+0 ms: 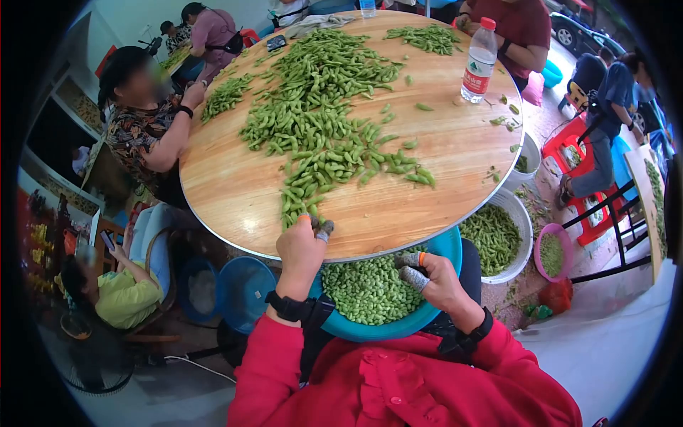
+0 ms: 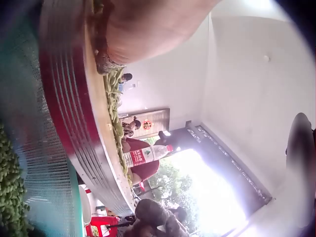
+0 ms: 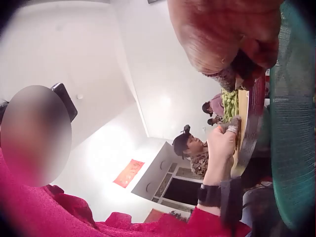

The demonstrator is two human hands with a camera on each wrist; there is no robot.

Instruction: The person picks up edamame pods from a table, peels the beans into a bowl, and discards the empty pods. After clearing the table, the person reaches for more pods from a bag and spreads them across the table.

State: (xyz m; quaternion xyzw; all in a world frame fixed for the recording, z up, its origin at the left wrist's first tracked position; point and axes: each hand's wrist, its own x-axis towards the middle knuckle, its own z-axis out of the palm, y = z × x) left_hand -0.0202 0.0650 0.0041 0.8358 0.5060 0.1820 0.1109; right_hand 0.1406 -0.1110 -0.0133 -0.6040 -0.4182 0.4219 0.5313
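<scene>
My left hand (image 1: 300, 249) reaches over the table's near edge, its fingertips among the closest green soybean pods (image 1: 302, 188). The finger ends are partly hidden, so I cannot tell whether they pinch a pod. Grey covers with orange bands wrap some fingertips on both hands. Lower right of it, my right hand (image 1: 442, 285) hovers over the rim of a turquoise basin (image 1: 388, 331), covered thumb and finger pointing left and slightly parted, with nothing seen between them. Shelled green beans (image 1: 370, 292) fill much of the basin, which sits at my lap, partly under the table edge.
The round wooden table (image 1: 427, 192) also bears a water bottle (image 1: 479, 62) and smaller pod heaps. A white basket (image 1: 523, 220) of pods and a pink basin (image 1: 562, 267) stand right; blue tubs (image 1: 242, 288) stand left. People sit around the table.
</scene>
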